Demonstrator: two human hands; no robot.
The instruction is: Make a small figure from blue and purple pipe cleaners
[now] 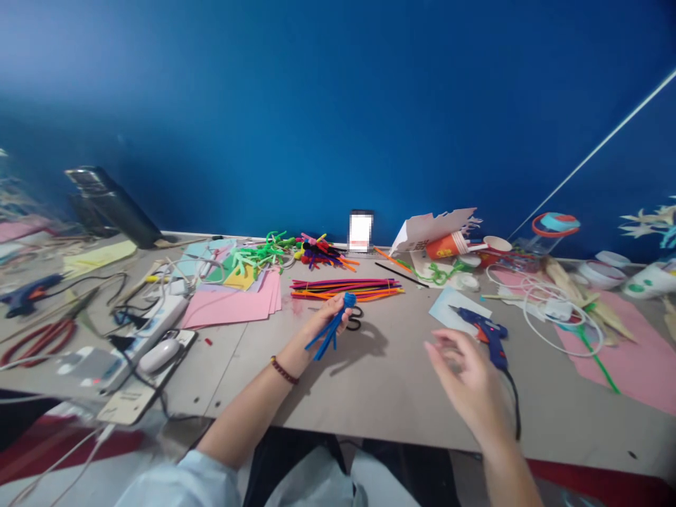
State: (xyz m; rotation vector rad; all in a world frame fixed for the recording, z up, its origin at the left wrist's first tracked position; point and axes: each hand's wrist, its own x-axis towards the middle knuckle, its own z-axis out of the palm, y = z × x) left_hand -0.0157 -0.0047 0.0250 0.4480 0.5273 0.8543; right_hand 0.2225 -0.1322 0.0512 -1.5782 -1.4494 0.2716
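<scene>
My left hand (328, 318) is closed around a blue pipe-cleaner figure (332, 328), whose rounded knot sticks up above the fingers while several loose strands hang below. Behind that hand lie black-handled scissors (355, 322), partly hidden by it. A bundle of coloured pipe cleaners (346, 287) rests just beyond. To the right, my right hand (462, 370) hovers over the table with fingers apart and nothing visible in them. It is closest to a blue glue gun (490, 336), which lies partly on a light blue paper sheet (454, 307).
Pink paper sheets (232, 301) and green pipe-cleaner pieces (267, 252) lie at left, near a power strip (145, 338) and a white mouse (158, 355). A phone (360, 231) leans against the blue wall. Orange paper cups (446, 246) and a coiled white cable (562, 310) are at right.
</scene>
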